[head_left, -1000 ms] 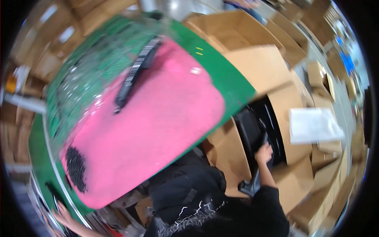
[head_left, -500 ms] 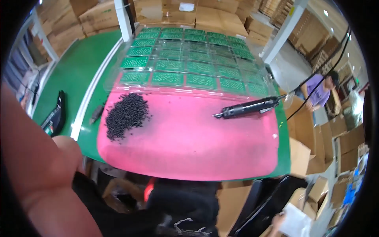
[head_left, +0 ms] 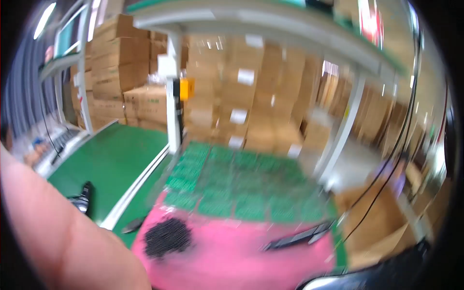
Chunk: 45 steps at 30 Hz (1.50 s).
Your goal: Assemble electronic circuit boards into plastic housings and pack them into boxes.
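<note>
Pink mat (head_left: 232, 256) | black pile (head_left: 167, 237) | left forearm (head_left: 63, 237) (blurred) | fingers unseen, cannot tell

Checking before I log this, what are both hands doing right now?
Left: only a blurred bare arm shows at the left edge; the hand itself is out of frame.
Right: not in view.

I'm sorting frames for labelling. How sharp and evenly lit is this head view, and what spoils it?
Head view: motion blur smears everything, so the stacked cardboard boxes and green trays lose detail; fisheye bends the shelf frame near the rim; a close, out-of-focus forearm blocks the lower left; ceiling strip light glares; the pink mat stays readable.
</note>
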Available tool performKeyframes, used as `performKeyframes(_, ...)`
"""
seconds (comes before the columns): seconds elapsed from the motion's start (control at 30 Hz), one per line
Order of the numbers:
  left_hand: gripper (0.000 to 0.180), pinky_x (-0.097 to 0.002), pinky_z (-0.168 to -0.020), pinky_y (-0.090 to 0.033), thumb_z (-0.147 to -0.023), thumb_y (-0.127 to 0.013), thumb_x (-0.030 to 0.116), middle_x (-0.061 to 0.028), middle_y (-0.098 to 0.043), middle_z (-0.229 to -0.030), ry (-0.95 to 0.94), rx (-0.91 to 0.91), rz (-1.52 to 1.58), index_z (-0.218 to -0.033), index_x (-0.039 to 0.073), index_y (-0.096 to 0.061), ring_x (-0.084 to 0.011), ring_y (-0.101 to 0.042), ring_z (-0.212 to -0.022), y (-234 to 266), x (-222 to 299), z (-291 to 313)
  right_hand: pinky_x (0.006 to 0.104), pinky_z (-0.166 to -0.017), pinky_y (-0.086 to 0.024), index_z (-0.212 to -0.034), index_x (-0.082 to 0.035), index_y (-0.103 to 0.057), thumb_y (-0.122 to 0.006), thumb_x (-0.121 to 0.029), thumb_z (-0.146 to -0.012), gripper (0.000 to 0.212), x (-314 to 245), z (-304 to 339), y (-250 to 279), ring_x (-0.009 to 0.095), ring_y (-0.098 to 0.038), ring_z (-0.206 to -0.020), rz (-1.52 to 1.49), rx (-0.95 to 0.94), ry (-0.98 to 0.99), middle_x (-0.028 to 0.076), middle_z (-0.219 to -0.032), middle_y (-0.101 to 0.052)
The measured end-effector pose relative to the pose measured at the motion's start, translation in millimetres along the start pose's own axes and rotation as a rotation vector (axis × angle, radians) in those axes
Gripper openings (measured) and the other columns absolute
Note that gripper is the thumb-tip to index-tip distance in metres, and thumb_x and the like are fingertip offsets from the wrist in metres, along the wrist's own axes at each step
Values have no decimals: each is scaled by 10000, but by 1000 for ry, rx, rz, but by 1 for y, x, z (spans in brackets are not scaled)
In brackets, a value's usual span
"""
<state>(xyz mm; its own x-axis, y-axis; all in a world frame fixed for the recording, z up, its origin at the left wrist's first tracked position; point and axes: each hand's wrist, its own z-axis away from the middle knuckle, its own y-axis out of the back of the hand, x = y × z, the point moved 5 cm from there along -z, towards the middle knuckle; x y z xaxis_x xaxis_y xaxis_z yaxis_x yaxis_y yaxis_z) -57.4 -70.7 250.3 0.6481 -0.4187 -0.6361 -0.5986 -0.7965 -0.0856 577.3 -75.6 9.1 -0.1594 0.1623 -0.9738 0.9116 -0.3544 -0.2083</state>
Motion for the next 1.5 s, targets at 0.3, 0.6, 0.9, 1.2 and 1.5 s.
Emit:
performKeyframes(0.3,337,-420,-964,-395,-962,-534,334,-66,-506,-1256,344,-28,121,-1207,103,-533,-255,-481,-1151,-33,68,50,299,-626,-564,-956,-24,-605,-575,-139,-954,118,56,13,-204,168,-571,-590,121,-273,-566,90,-796,-603)
performKeyframes(0.6,403,-407,-868,-466,-799,-718,189,-141,-603,-1065,796,-806,451,-1137,22,-578,-347,-558,-1010,-128,107,116,248,-538,-509,-872,-29,-646,-710,-48,-737,151,-74,31,-339,189,-657,-601,773,-1069,896,85,-839,-699)
performKeyframes(0.9,249,-432,-788,-491,-846,-675,192,-134,-602,-895,869,-1282,627,-1004,22,-585,-333,-601,-908,-131,125,214,382,-652,-539,-966,-81,-629,-675,-135,-752,225,-168,72,-391,253,-607,-727,772,-690,1245,110,-931,-614)
performKeyframes(1.2,145,-378,-705,-471,-767,-616,127,-88,-618,-814,825,-1254,513,-877,34,-597,-255,-599,-846,-108,132,212,351,-635,-460,-647,-111,-558,-684,-186,-722,165,-84,36,-380,248,-558,-692,441,-162,1614,52,-733,-562)
performKeyframes(1.5,162,-379,-686,-504,-851,-669,209,-62,-600,-840,910,-1115,554,-908,68,-617,-250,-612,-825,-108,127,218,481,-984,-456,-1218,-62,-542,-635,-82,-799,430,100,-290,-475,334,-486,-1249,1828,-398,643,124,-1313,-491)
